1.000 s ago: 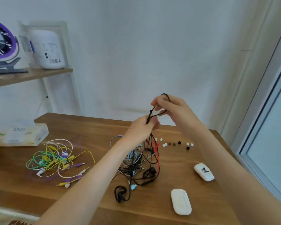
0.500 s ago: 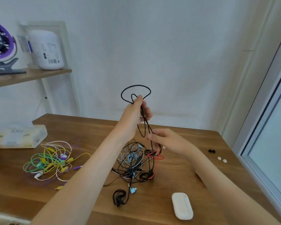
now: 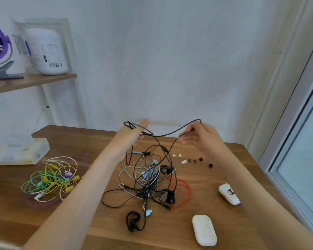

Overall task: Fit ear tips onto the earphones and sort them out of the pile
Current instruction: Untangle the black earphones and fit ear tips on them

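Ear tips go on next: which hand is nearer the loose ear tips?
Right. The right hand is raised just by the ear tips; the left hand is farther left. Both hold the black cable.

Both forearms are seen bare and extended forward, converging slightly. The left hand [image 3: 134, 135] is raised, thumb up, fingers curled round a black cable [image 3: 163, 135]. The right hand [image 3: 203, 138] is held opposite at similar height, well apart, its curled fingers [image 3: 183, 140] pinching the same cable.
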Motion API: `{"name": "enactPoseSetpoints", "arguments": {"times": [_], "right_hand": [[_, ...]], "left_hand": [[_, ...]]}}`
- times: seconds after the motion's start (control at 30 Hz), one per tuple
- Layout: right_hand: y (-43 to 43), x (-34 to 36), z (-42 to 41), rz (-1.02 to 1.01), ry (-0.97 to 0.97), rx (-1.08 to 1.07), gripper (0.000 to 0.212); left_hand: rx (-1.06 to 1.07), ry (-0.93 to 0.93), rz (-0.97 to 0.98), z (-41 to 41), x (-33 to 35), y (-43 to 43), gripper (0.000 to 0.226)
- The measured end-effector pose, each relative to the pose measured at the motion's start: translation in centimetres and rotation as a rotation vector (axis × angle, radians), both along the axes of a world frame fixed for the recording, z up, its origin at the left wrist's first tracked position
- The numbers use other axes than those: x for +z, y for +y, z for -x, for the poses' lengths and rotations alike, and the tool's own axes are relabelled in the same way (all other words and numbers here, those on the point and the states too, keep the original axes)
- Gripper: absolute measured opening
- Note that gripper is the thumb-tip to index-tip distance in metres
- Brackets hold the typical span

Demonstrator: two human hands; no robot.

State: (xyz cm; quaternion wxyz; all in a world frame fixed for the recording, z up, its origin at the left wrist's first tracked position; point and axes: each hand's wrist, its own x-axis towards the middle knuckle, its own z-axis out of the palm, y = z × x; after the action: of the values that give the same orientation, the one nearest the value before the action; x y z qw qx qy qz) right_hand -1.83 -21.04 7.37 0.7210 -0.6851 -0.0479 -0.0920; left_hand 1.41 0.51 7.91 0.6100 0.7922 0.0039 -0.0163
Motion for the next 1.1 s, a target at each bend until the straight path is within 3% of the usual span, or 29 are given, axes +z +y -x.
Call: {"name": "enactPoseSetpoints", "arguments": {"times": [0.07,0.13,0.23,0.37,0.43,0.53,0.67,0.77,0.83,0.97,1.1], "right_hand": [[0.5,1.4,0.3,-0.166,-0.087,0.046,0.033],[0.9,2.8,0.6,-0.274,-0.156,0.097,0.032],[1.1,3.8,0.7,-0.271,-0.246,0.12,0.03],[1.4,3.1,0.3,0.187,-0.197,-0.016,0.033],[2.0,2.1,0.4,0.384,-0.077,0.07,0.026],[3.3,0.2,0.9,0.372,0.019,0.348,0.031],[3.6,-2.0,1.1,0.43,0.032,0.475,0.028],[2.4,-2.1,1.5,0.169,0.076,0.553,0.034],[1.1,-1.7,1.7,0.195,0.061,0.512,0.033],[-1.2,-1.6,1.4,0.607,0.072,0.316,0.025],[-1.6,-1.6,1.4,0.733,0.03,0.077,0.016]], "left_hand": [[-0.057,0.054,-0.088,0.2,0.0,-0.1,0.056],[-0.109,0.085,-0.169,0.5,0.1,-0.2,0.04],[-0.127,0.058,-0.189,0.8,0.5,-0.4,0.026],[-0.239,0.042,0.156,1.5,1.2,-1.1,0.028],[-0.287,0.018,0.288,1.6,1.6,-1.7,0.03],[-0.245,-0.029,0.463,1.7,2.0,-3.1,0.035],[-0.228,-0.138,0.592,1.7,2.5,-4.3,0.037],[-0.132,-0.13,0.606,1.3,2.9,-3.7,0.038],[-0.078,-0.167,0.61,0.8,2.9,-2.8,0.038],[0.046,-0.305,0.579,-0.1,2.6,-1.3,0.038],[0.134,-0.34,0.549,-0.3,2.6,-0.6,0.035]]}}
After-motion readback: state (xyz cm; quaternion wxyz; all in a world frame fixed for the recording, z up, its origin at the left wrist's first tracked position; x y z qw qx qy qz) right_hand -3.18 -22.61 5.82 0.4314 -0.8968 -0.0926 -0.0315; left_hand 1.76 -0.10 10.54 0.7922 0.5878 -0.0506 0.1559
